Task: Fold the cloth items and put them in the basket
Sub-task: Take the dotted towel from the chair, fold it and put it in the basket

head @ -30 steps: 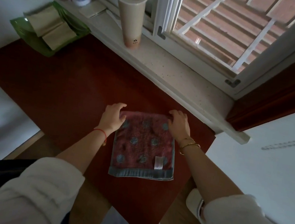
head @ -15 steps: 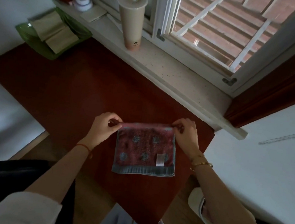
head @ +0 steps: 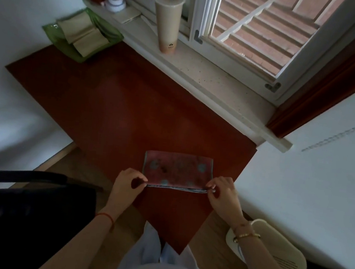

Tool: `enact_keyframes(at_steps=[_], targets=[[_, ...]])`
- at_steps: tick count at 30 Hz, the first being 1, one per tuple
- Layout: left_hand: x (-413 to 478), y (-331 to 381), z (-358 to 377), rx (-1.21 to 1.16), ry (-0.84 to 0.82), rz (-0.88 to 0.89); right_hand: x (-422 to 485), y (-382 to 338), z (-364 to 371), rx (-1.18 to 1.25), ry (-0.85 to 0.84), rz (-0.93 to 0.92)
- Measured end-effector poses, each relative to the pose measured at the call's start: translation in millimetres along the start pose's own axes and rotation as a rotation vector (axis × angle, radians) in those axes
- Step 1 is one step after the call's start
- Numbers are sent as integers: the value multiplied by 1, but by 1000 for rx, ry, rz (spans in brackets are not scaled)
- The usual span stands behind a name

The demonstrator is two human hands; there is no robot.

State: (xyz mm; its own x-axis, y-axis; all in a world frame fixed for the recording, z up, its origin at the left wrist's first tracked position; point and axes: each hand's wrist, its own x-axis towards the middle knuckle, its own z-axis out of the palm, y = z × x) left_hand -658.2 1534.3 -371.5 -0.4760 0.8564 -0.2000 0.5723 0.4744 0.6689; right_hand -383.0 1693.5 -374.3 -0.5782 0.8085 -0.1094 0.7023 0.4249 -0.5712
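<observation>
A pink towel (head: pixel 177 170) with grey dots and a blue-grey border lies folded in half on the red-brown table (head: pixel 117 109), near its front corner. My left hand (head: pixel 129 183) pinches the near left corner of the towel, where the layered edges meet. My right hand (head: pixel 223 193) pinches the near right corner. A green basket (head: pixel 57 32) stands at the far left of the table and holds two folded beige cloths (head: pixel 84 33).
A tall cup (head: pixel 168 21) with a straw stands on the window sill (head: pixel 212 80), with a small jar (head: pixel 115 2) further left. A dark chair (head: pixel 19 193) is at the left, a cream bin (head: pixel 278 254) at the right, a white wall beside it.
Both hands took the towel's far corners and carried them toward me onto the near edge, halving the towel. The camera view shifted back.
</observation>
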Motion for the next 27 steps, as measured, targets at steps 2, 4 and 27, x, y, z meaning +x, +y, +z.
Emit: enact_keyframes(at_steps=[2, 4, 27], targets=[[-8, 1, 7, -45, 11, -76, -3, 0, 2, -13, -20, -18], [-12, 6, 14, -95, 47, -165, 5, -6, 3, -30, -15, -20], [38, 29, 21, -237, 36, -612, 144, -134, 55, 125, -437, -21]])
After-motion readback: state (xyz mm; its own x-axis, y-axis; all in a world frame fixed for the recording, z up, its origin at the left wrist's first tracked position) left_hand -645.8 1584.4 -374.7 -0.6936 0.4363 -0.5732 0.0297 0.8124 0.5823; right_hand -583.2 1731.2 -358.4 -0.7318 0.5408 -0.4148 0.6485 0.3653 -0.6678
